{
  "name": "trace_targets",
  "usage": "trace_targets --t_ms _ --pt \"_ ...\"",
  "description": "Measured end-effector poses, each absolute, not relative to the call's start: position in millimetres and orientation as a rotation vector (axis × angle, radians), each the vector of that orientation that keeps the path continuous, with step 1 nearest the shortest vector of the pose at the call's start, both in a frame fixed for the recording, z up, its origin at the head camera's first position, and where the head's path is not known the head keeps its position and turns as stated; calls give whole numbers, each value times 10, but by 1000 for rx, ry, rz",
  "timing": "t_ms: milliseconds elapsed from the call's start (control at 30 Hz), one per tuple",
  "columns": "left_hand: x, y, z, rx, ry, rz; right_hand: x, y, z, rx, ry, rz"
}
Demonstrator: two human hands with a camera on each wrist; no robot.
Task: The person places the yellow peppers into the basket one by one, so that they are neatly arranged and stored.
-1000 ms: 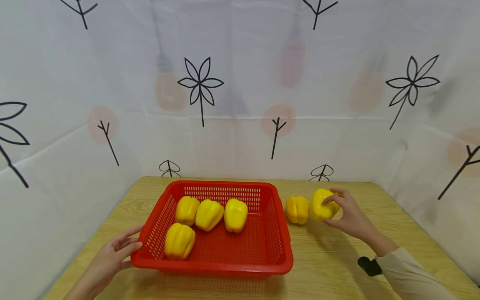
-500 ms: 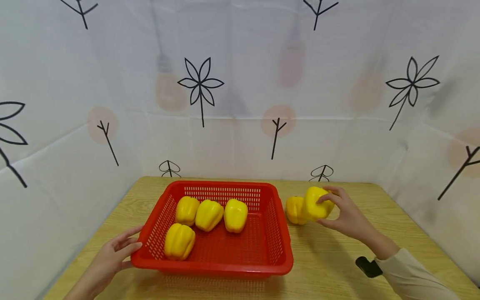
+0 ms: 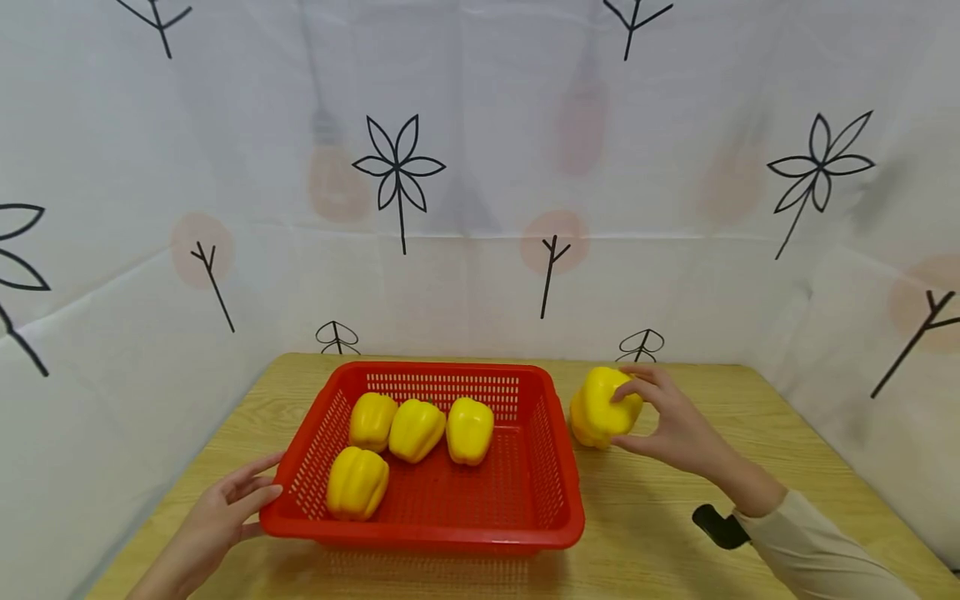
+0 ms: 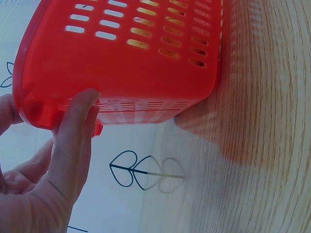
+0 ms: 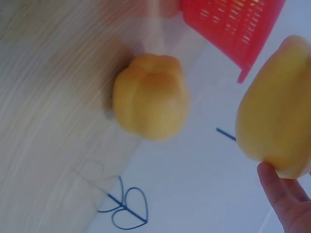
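Observation:
My right hand (image 3: 675, 425) holds a yellow bell pepper (image 3: 609, 402) between thumb and fingers, raised above the table. In the right wrist view this held pepper (image 5: 279, 109) is apart from a second yellow bell pepper (image 5: 150, 97) resting on the table. In the head view, the held pepper partly covers that second pepper (image 3: 581, 421). At the left, my left hand (image 3: 217, 517) grips the rim of a red plastic basket (image 3: 427, 535); the left wrist view has its fingers (image 4: 73, 141) at the basket's corner. Several yellow bell peppers (image 3: 417, 431) lie inside the basket, towards its left and back.
The basket stands on a light wood-grain table (image 3: 645, 525). Behind and beside the table hangs a pale cloth (image 3: 480, 283) printed with flowers and twigs. A dark strap-like object (image 3: 720, 527) sits at the right wrist, by the sleeve.
My right hand has carried the held bell pepper left and slightly up, towards the basket, so it now overlaps the one on the table. The left hand and basket have stayed in place.

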State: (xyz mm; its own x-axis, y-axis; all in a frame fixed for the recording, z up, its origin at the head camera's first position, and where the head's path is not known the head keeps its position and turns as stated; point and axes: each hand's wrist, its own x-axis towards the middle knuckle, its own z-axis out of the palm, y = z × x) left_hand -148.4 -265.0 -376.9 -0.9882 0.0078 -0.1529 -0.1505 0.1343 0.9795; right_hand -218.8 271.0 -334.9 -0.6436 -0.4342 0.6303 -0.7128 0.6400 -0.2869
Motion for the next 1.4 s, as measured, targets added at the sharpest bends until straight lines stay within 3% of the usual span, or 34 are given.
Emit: trace_targets --t_ms 1400 --pt "-1473 -2666 -3769 -109 2269 1997 -2178 1791 -3005 1128 -2356 933"
